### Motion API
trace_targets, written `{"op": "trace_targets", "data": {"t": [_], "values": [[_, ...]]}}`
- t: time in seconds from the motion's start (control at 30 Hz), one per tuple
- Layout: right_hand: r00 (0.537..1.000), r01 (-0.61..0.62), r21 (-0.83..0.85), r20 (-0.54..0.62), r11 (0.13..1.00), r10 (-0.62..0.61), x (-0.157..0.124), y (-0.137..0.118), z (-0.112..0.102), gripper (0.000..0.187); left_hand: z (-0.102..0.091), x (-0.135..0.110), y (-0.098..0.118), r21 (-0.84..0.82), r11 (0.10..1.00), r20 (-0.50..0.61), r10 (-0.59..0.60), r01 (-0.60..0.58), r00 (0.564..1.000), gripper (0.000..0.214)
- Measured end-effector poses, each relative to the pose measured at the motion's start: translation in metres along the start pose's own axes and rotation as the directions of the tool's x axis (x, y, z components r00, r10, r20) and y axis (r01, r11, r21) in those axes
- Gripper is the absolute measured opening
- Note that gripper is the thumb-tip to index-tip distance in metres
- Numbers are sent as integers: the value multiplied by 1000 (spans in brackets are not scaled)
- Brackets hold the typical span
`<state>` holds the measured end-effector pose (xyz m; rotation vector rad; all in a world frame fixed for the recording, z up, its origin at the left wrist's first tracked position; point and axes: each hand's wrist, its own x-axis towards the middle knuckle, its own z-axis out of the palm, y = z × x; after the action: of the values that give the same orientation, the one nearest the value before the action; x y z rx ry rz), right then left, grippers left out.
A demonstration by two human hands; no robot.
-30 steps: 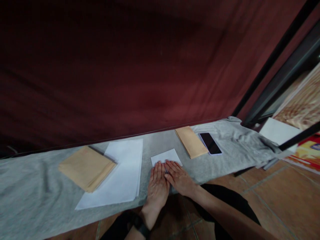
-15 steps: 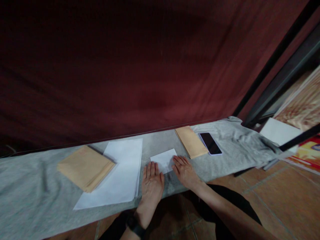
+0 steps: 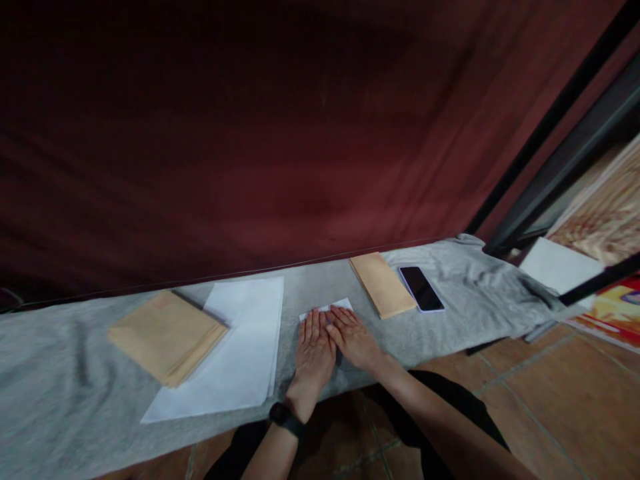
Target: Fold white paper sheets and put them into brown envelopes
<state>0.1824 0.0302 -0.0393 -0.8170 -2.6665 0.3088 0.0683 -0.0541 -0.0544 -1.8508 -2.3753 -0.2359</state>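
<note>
A small piece of white paper (image 3: 342, 304) lies on the grey cloth, mostly covered by my hands; only its far edge shows. My left hand (image 3: 315, 350) lies flat on it, fingers stretched forward. Beside it, my right hand (image 3: 355, 339) is also laid flat on the paper, its thumb touching the left hand. To the left are large white sheets (image 3: 245, 353), partly under a stack of brown envelopes (image 3: 167, 337). Another brown envelope stack (image 3: 383, 285) sits to the right of my hands, next to a phone (image 3: 421, 289).
The grey cloth (image 3: 45, 373) covers a long narrow bench against a dark red wall (image 3: 300, 167). At the right stand black bars (image 3: 550, 127), a white box (image 3: 560, 267) and a red and yellow package (image 3: 613, 310). Tiled floor (image 3: 545, 393) lies below.
Both hands have slid further onto the small white paper and come together, hiding most of it. My left hand moved right and forward, my right hand slightly left.
</note>
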Motion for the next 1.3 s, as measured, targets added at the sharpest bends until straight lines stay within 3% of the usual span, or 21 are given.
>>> {"op": "trace_targets", "data": {"t": [0.3,0.87,1.03,1.3], "values": [[998,-60,-103,-29,993,58,1,8,8,48,0,-1,-5,15,998,-58,-67,68,996,57],[981,-150,-149,-147,977,129,-11,28,22,56,4,-10,-10,27,985,-113,-168,172,979,61],[972,-177,-126,-175,976,154,-11,32,13,51,1,-9,-9,51,983,-84,-173,178,981,62],[942,-322,-40,-112,946,316,0,31,-10,42,-3,-10,-7,33,981,-67,-189,192,980,62]]}}
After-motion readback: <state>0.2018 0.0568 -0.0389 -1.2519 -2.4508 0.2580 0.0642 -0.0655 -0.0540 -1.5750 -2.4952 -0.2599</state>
